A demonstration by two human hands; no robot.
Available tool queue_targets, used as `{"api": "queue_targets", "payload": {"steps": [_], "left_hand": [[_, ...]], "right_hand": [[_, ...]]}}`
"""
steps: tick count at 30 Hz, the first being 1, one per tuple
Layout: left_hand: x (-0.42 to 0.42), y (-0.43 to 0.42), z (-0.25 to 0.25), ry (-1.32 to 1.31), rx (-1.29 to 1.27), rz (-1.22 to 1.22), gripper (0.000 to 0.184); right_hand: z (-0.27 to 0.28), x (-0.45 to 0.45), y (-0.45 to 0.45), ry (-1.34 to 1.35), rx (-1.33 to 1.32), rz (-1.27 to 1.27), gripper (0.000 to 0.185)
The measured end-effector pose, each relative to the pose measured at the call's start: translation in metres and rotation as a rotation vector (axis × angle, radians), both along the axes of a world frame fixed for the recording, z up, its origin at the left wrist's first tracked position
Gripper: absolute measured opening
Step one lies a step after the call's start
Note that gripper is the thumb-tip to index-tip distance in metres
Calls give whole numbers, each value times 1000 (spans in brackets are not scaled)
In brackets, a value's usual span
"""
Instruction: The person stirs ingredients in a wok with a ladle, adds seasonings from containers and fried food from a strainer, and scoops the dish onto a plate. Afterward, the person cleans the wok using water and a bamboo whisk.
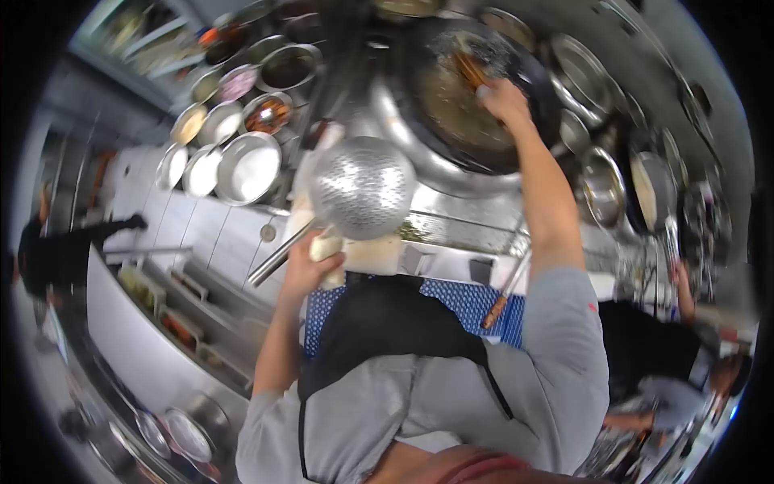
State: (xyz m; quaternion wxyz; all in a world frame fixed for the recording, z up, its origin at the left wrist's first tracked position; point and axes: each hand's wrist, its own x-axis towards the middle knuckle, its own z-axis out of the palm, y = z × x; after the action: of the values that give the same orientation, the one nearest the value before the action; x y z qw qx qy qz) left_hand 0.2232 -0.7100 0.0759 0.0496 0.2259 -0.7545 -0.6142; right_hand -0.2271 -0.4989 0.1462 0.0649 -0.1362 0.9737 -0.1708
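My right hand point(506, 103) reaches into a large dark wok point(508, 153) and is closed around a brown bamboo wok brush point(468, 69). The bristles are in cloudy, splashing water point(451, 105) inside the wok. Nearer my body, my left hand point(305, 266) grips a round perforated metal skimmer point(363, 187) by its handle, with a pale cloth point(326, 252) bunched in the same fingers. The skimmer bowl hangs over the counter edge, left of the wok and apart from it.
Metal pots and food containers point(250, 165) crowd the left. Bowls and strainers point(601, 189) stand at right. A wooden-handled utensil point(495, 310) lies near my apron. One person point(653, 339) stands at right, another point(56, 254) at far left beside a steel counter point(145, 310).
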Motion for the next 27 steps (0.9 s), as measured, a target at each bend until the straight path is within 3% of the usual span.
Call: {"api": "queue_targets", "payload": {"steps": [4, 7, 11, 12, 15, 17, 18, 22, 27], "left_hand": [[25, -7, -2, -88, -42, -35, 42], [45, -9, -4, -100, -71, 28, 44], [42, -4, 1, -109, -89, 30, 46], [38, -1, -4, -105, -72, 11, 46], [27, 5, -5, -110, -98, -69, 46], [25, 6, -7, -128, -128, -100, 48], [26, 6, -7, -130, -124, -105, 48], [38, 0, -19, -107, -95, -63, 44], [36, 1, -16, -99, -27, -39, 43]], "right_hand": [[10, 51, 33, 125, 121, 384, 51], [35, 59, 39, 49, 311, 288, 51], [-2, -34, 8, 146, 72, 12, 53], [9, -29, -9, 28, 55, -3, 53], [0, 16, -29, 123, 8, 27, 52], [17, 57, -22, -29, 56, 129, 54], [8, 61, -3, 19, 39, 285, 57], [50, 107, 48, 18, 338, 278, 54], [-4, -31, 61, 178, 271, 77, 40]]}}
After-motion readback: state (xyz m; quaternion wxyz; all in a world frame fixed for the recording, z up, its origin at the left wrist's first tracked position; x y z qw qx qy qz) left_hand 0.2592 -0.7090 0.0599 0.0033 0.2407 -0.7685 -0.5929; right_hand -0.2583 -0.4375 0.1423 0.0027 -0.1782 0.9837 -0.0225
